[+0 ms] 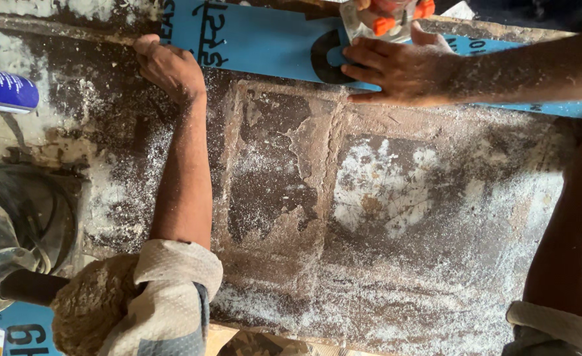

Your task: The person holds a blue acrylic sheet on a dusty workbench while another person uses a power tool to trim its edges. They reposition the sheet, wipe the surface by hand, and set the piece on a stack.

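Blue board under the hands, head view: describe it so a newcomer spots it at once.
Start from the dusty brown floor, strewn with white sawdust. Along its top edge lies the blue board, a long flat strip with black printed markings. The left hand presses its near edge and the right hand lies flat on it. Nothing else here is a long flat bright blue strip; the blue can at far left is round.

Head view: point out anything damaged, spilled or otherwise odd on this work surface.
The brown work surface is cracked and flaking, and pale sawdust is scattered across it. The long blue printed board lies at the far edge, with the left hand and right hand pressing on it.
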